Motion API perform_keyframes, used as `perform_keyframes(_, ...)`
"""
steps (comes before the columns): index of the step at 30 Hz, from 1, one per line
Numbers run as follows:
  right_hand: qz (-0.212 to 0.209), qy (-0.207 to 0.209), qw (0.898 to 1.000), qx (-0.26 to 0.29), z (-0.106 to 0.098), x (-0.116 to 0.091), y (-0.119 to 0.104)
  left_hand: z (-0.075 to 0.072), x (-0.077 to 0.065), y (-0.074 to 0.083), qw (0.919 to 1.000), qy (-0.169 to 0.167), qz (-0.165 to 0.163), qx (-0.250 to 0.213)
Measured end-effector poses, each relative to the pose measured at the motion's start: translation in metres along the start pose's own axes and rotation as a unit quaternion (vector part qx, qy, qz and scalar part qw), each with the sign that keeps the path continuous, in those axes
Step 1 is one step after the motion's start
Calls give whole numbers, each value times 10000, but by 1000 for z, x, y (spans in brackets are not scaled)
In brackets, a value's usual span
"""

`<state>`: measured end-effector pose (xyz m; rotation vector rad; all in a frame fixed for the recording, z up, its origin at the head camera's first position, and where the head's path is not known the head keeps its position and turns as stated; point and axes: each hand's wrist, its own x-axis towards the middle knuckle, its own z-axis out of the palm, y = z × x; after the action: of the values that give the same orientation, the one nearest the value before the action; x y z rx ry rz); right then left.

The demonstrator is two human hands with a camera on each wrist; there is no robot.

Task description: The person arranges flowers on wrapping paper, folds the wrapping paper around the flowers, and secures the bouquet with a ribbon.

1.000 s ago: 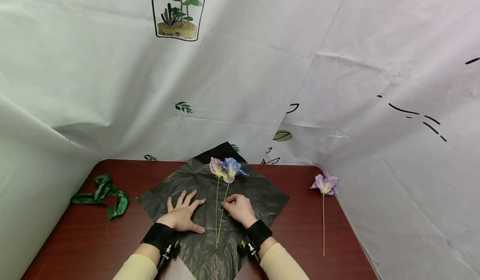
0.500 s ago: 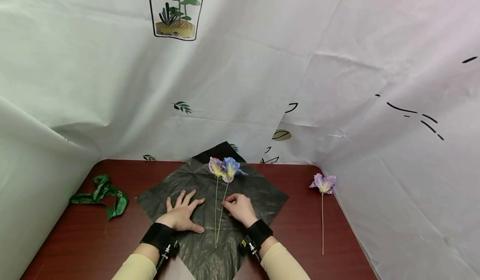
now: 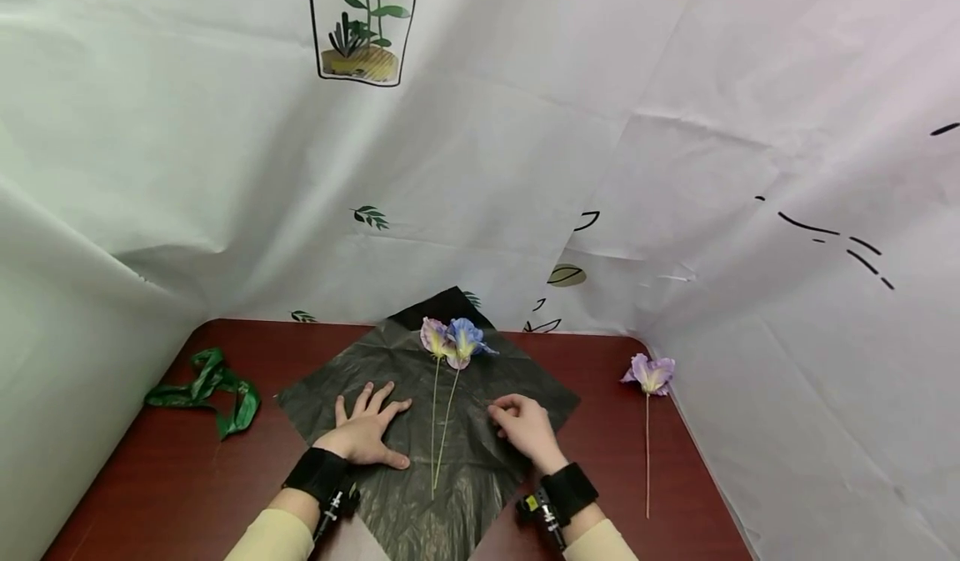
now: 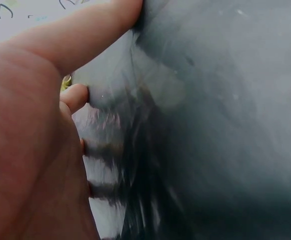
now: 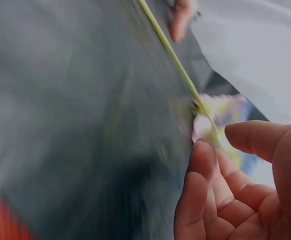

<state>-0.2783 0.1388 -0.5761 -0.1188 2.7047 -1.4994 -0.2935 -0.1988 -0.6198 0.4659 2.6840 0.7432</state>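
Two artificial flowers lie side by side on a black wrapping sheet (image 3: 420,519): a pinkish-purple flower (image 3: 434,336) and a blue flower (image 3: 467,338). Their thin stems run toward the front and meet near the lower ends. My left hand (image 3: 363,436) rests flat on the sheet with fingers spread, left of the stems. To the right of the stems, my right hand (image 3: 525,428) is over the sheet, its fingers loosely bent. In the right wrist view a gap shows between thumb (image 5: 250,137) and fingers, and nothing is gripped there.
A crumpled green ribbon (image 3: 243,407) lies on the left of the dark red table (image 3: 172,478). Another purple flower (image 3: 650,373) with a long stem lies near the right edge. White printed cloth (image 3: 465,144) hangs behind and along both sides.
My right hand has let go of the blue flower's stem and moved right, away from it. My left hand and the flowers stay in place.
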Motion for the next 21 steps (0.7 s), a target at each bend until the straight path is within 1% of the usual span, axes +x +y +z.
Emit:
perform_keyframes(3,164,514,9985,-66,-29,-5,14,1,1,-1,10000,-19,16,16)
perform_keyframes(4,239,763,9967,-125,-39,-6,20,0,1,-1,10000,-17,31,8)
perform_keyframes(6,409,1329,9897,-340,-61,-8,32,-1,0,-1,10000,-19,15,-33)
perform_keyframes(8,555,1891,9789,-546,-83,-11,46,-3,-1,0,10000,-12,5,-61)
perform_keyframes(10,708,2409,9648,-784,-104,-16,60,-5,-2,1,10000,-37,0,-79)
perform_keyframes(11,804,2625,9577,-861,-113,-19,68,-6,-3,2,9999,-47,2,-96)
perform_keyframes(13,1007,2920,9468,-901,-129,-26,83,-7,-4,2,9999,-58,11,-99)
perform_keyframes(14,1120,3034,9417,-925,-135,-29,90,-7,-4,2,9999,-49,20,-101)
perform_keyframes(16,1338,3074,9375,-929,-146,-35,103,-6,-3,1,9999,-39,34,-101)
perform_keyframes(18,1574,2871,9409,-870,-154,-41,113,-5,-3,0,9999,3,52,-97)
perform_keyframes(21,1928,2458,9461,-852,-161,-51,126,-1,-3,1,9999,9,68,-103)
